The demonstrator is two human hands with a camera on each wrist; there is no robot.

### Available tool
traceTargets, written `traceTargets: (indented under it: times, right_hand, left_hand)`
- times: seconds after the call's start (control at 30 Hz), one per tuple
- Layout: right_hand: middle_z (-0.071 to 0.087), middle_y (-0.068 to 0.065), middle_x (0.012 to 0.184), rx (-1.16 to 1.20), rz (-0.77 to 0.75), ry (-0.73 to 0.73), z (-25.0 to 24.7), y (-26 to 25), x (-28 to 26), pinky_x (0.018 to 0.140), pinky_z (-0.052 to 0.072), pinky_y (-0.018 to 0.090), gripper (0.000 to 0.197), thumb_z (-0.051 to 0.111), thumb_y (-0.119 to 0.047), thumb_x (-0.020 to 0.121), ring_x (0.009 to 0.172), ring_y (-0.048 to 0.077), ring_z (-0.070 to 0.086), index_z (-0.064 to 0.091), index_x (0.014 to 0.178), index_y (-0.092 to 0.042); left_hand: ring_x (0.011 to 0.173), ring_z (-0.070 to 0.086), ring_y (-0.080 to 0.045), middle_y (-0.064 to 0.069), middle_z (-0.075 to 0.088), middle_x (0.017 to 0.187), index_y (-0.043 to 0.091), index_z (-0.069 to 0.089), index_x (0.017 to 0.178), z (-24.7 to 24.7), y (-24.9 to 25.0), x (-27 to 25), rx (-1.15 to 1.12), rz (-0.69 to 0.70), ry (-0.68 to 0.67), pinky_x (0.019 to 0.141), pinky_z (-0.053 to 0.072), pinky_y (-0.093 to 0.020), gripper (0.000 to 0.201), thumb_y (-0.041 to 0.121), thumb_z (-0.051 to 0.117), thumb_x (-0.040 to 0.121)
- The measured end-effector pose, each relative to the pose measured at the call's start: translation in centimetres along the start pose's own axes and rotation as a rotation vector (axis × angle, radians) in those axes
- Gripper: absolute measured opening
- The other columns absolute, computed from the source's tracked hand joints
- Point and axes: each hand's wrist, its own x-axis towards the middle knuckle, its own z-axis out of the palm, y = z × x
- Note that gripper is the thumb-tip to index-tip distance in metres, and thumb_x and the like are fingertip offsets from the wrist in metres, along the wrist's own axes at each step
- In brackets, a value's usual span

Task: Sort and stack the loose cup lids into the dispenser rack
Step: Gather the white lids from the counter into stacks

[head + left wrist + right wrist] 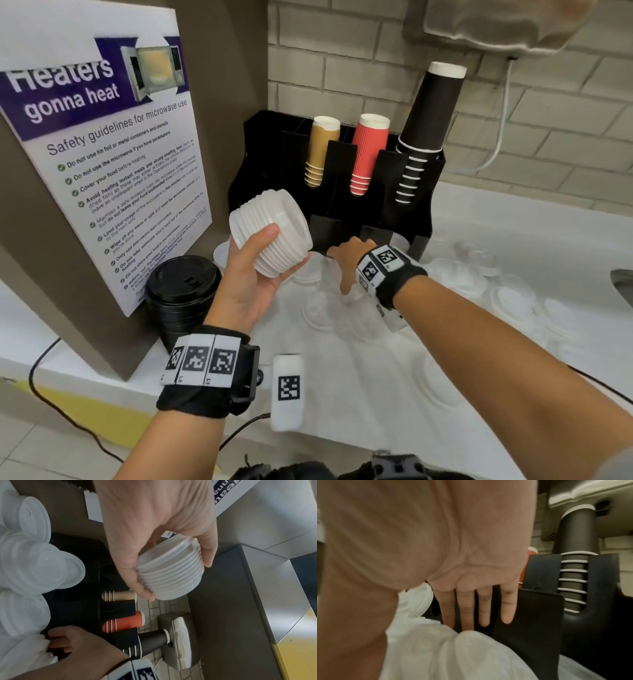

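Head view: left hand (251, 274) fingers grasp lid stack (270, 233), axis tilted up-left; right hand (346, 258) fingers straight.

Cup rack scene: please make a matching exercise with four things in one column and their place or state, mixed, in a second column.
Things:
1. white lid stack
2. black lid stack
3. red cups
4. loose white lids

Places:
A. middle slot of the rack
B. spread over the counter
C. gripped in the left hand
D. standing beside the poster

Pairs: 1-C, 2-D, 3-A, 4-B
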Motion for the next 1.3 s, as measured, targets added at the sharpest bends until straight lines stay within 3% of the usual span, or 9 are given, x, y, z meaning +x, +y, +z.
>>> traceTargets:
  times: [0.2,0.27,0.4,0.6,0.83,0.93,1.07,1.2,1.3]
  right_hand:
    - [0.055,0.003,0.104,0.031,-0.012,0.050,-0.1,0.9,0.9,0.082,0.038,0.039,0.068,0.076,-0.036,0.069,0.102,0.023,0.049,0.044,0.127,-0.021]
    - [0.053,0.005,0.107,0.062,0.001,0.027,-0.3,1.5,0.6,0.078,0.038,0.038,0.075,0.079,-0.039,0.065,0.099,0.024,0.049,0.041,0.129,-0.026]
    - [0.053,0.008,0.110,0.019,0.012,-0.042,0.5,1.7,0.6,0.079,0.034,0.038,0.087,0.081,-0.038,0.063,0.096,0.023,0.045,0.033,0.134,-0.031]
    - [0.043,-0.001,0.090,0.013,-0.021,0.001,0.5,1.8,0.7,0.079,0.028,0.040,0.081,0.079,-0.036,0.064,0.100,0.025,0.046,0.033,0.130,-0.033]
    - [0.051,0.005,0.127,0.026,-0.030,-0.067,0.3,1.9,-0.1,0.098,0.038,0.043,0.088,0.079,-0.045,0.069,0.117,0.027,0.047,0.029,0.141,-0.034]
    - [0.054,0.003,0.123,0.076,-0.056,-0.052,0.2,1.9,-0.3,0.094,0.040,0.039,0.077,0.076,-0.044,0.073,0.113,0.025,0.050,0.037,0.137,-0.031]
    - [0.060,0.001,0.116,0.429,-0.080,0.099,-1.7,3.3,-1.3,0.089,0.051,0.036,0.054,0.072,-0.042,0.077,0.100,0.021,0.059,0.050,0.124,-0.027]
    - [0.059,-0.003,0.109,0.584,-0.126,0.089,-3.7,3.1,-2.3,0.080,0.054,0.030,0.052,0.073,-0.040,0.075,0.096,0.018,0.061,0.051,0.121,-0.031]
    - [0.054,0.000,0.113,0.479,-0.208,0.061,-4.2,1.5,-2.6,0.082,0.054,0.032,0.060,0.078,-0.032,0.072,0.097,0.019,0.058,0.049,0.125,-0.029]
  left_hand:
    - [0.110,0.064,-0.023,-0.006,0.060,0.126,0.024,0.048,0.134,-0.7,0.4,0.0,0.005,-0.004,0.012,0.073,0.058,-0.038,0.116,0.040,0.098,0.030]
    - [0.113,0.063,-0.023,-0.007,0.059,0.127,0.024,0.047,0.135,-0.6,0.5,0.0,0.006,-0.007,0.013,0.073,0.058,-0.038,0.117,0.040,0.098,0.030]
    - [0.116,0.060,-0.026,-0.008,0.057,0.130,0.024,0.043,0.140,-0.3,0.3,0.1,0.017,-0.014,0.003,0.074,0.058,-0.037,0.124,0.040,0.098,0.031]
    - [0.121,0.056,-0.028,-0.011,0.051,0.139,0.022,0.038,0.145,0.2,0.2,0.1,0.032,-0.017,-0.011,0.074,0.058,-0.038,0.131,0.040,0.098,0.030]
    - [0.125,0.053,-0.030,-0.014,0.047,0.144,0.022,0.037,0.146,0.1,0.2,0.0,0.045,-0.017,-0.012,0.075,0.058,-0.038,0.132,0.040,0.098,0.031]
    - [0.124,0.054,-0.029,-0.012,0.050,0.141,0.023,0.038,0.145,0.2,0.2,-0.1,0.058,-0.010,-0.010,0.075,0.058,-0.038,0.130,0.041,0.097,0.031]
    - [0.118,0.059,-0.026,-0.008,0.057,0.130,0.023,0.043,0.140,0.1,0.4,-0.1,0.062,0.004,-0.013,0.075,0.058,-0.037,0.123,0.042,0.097,0.031]
    - [0.116,0.060,-0.024,-0.007,0.057,0.130,0.021,0.039,0.144,0.1,0.8,-0.2,0.067,0.032,0.004,0.073,0.058,-0.036,0.131,0.043,0.097,0.029]
    - [0.112,0.062,-0.022,-0.005,0.059,0.127,0.022,0.040,0.144,0.0,1.2,-0.3,0.062,0.052,0.006,0.073,0.058,-0.036,0.130,0.043,0.097,0.029]
